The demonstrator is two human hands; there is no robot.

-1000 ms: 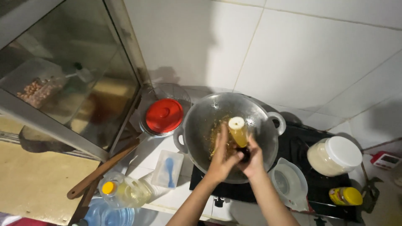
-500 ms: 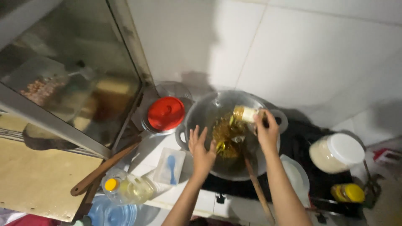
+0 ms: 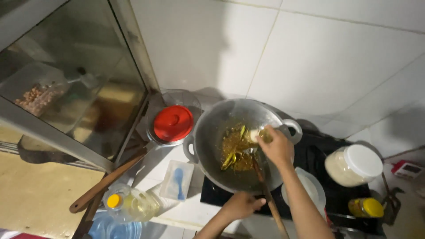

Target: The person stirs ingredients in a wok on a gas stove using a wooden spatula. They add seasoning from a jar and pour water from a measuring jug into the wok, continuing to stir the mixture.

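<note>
Partly hidden: right hand (image 3: 278, 148) closed around a small bottle (image 3: 256, 135), tipped over the wok (image 3: 208, 132); bottle mostly covered by fingers. Left hand (image 3: 241, 206) at wok's near rim by the wooden spoon handle (image 3: 270, 203), grip unclear. Wok on black stove (image 3: 336, 194), white tiled wall (image 3: 310, 53), dim light, arms cut off at frame bottom

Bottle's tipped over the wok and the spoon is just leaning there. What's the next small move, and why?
Probably take the spoon handle with the left hand, which hovers right beside it at the wok's near rim. The right hand holds the small bottle tipped over the browned food, so stirring likely follows.
</note>
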